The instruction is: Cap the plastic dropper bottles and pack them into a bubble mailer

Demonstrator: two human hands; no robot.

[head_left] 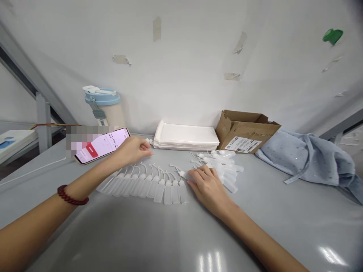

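Both forearms stretch out over the grey table [147, 234], the left coming in from the lower left with a dark red bead bracelet [71, 195] on the wrist, the right angling in from the lower right. The left hand [133, 149] reaches furthest, palm down, fingers loosely curled and pinched together at the tips just above the far end of a row of small clear bottles [147, 184]; whether anything sits between those fingertips I cannot tell. The right hand [206, 185] lies flatter, fingers spread a little and bent, its fingertips [192, 174] pressing on one bottle [183, 174] at the right-hand end of the row, its thin nozzle pointing off toward the left hand. It's a touch rather than a full grasp.

The row lies between the two hands, bottles side by side and touching, curved nozzles pointing away from the person. Just beyond the right hand there's a loose heap of more bottles [224, 166]. Beside the left hand a phone [102, 145] leans with a timer on its screen, and a lidded cup [103, 107] stands behind it. Past both hands, against the wall, sits a stack of white trays [185, 136], then a cardboard box [245, 130]. A blue cloth [309, 158] is bunched well off to the right of the right hand.
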